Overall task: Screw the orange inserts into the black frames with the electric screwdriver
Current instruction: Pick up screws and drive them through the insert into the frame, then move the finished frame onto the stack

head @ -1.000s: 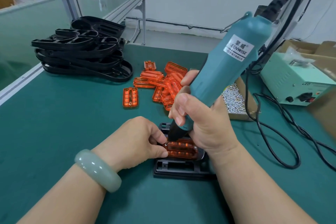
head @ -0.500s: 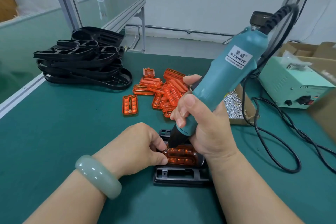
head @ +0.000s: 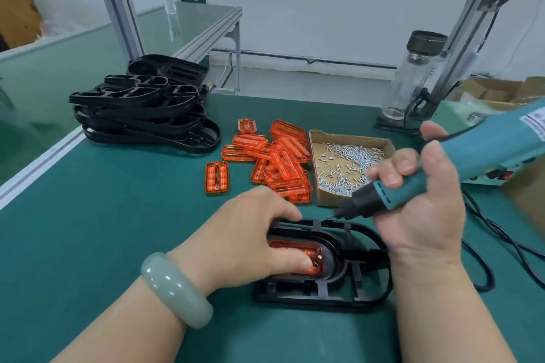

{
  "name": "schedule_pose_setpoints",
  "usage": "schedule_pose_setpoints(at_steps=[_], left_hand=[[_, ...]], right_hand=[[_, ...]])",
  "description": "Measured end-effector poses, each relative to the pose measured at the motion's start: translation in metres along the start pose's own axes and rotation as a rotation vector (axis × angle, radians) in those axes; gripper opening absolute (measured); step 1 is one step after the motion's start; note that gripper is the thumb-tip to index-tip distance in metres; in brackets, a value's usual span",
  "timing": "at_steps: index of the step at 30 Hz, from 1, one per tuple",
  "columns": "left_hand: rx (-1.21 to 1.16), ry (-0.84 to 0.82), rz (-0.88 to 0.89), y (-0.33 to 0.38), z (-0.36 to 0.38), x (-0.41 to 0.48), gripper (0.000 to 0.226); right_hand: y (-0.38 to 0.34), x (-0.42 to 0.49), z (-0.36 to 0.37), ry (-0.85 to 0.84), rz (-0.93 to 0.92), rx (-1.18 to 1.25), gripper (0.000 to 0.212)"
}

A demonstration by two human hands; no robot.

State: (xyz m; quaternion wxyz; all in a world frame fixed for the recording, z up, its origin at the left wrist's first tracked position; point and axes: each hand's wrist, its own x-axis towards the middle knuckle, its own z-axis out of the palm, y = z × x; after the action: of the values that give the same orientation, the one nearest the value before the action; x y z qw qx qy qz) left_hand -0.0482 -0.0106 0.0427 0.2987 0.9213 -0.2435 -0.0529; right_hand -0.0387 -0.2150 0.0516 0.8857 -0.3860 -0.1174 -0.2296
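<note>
A black frame (head: 365, 289) lies on the green mat in front of me, with an orange insert (head: 315, 256) seated in its oval recess and a screw head showing at the insert's right end. My left hand (head: 250, 239) grips the frame's left end, thumb on the insert, fingers curled over the far rim. My right hand (head: 418, 203) grips the teal electric screwdriver (head: 460, 162), lifted and tilted, its bit tip just above the frame's far rim.
A pile of orange inserts (head: 277, 162) lies behind the frame, one apart to the left. A cardboard tray of screws (head: 348, 168) sits to the right. Stacked black frames (head: 141, 115) stand far left. A glass bottle (head: 413, 74), power unit and cables are at right.
The screwdriver has lifted off the insert and swung to the right, lying flatter. My left hand shifted from pinching at the insert's corner to holding the frame's left end.
</note>
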Motion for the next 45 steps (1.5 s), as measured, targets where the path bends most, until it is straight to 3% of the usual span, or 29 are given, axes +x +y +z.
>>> schedule_pose_setpoints(at_steps=[4,12,16,17,19,22,24,26,29,36,40,43,45], left_hand=[[0.143,-0.205,0.157,0.009,0.018,0.008,0.102],[0.195,-0.016,0.187,0.007,0.036,0.002,0.089],[0.175,0.201,0.030,-0.005,0.019,-0.010,0.085],[0.177,0.259,-0.029,-0.011,0.012,-0.014,0.084],[0.185,0.383,-0.185,-0.026,-0.005,-0.023,0.084],[0.225,0.536,-0.502,-0.055,-0.033,-0.037,0.083],[0.240,0.559,-0.720,-0.076,-0.050,-0.047,0.082],[0.247,0.548,-0.883,-0.095,-0.063,-0.056,0.079],[0.243,0.510,-1.050,-0.117,-0.077,-0.067,0.073],[0.235,0.488,-1.160,-0.136,-0.082,-0.071,0.067],[0.258,0.423,-1.188,-0.138,-0.082,-0.071,0.075],[0.289,0.449,-1.178,-0.133,-0.087,-0.070,0.083],[0.378,0.557,-1.061,-0.126,-0.092,-0.063,0.078]], right_hand=[[-0.009,0.003,-0.008,0.065,-0.013,0.043,0.014],[-0.012,0.003,-0.017,0.118,0.003,0.138,0.023],[-0.005,0.011,-0.024,-0.007,0.075,0.377,0.014],[-0.002,0.010,-0.021,-0.012,0.046,0.328,0.019],[-0.002,-0.001,-0.018,0.124,0.161,0.294,0.035],[0.002,-0.002,-0.028,0.074,0.295,0.397,0.040],[0.005,-0.001,-0.026,0.049,0.323,0.446,0.034],[0.014,0.005,-0.023,-0.018,0.230,0.503,0.021],[0.019,0.006,-0.012,0.092,0.087,0.200,0.015],[0.017,-0.005,-0.004,0.110,0.085,0.146,0.012],[0.012,-0.003,-0.003,0.023,0.129,0.224,0.043],[0.010,-0.003,0.000,0.012,0.148,0.193,0.046],[0.012,-0.003,0.000,0.020,0.152,0.193,0.048]])
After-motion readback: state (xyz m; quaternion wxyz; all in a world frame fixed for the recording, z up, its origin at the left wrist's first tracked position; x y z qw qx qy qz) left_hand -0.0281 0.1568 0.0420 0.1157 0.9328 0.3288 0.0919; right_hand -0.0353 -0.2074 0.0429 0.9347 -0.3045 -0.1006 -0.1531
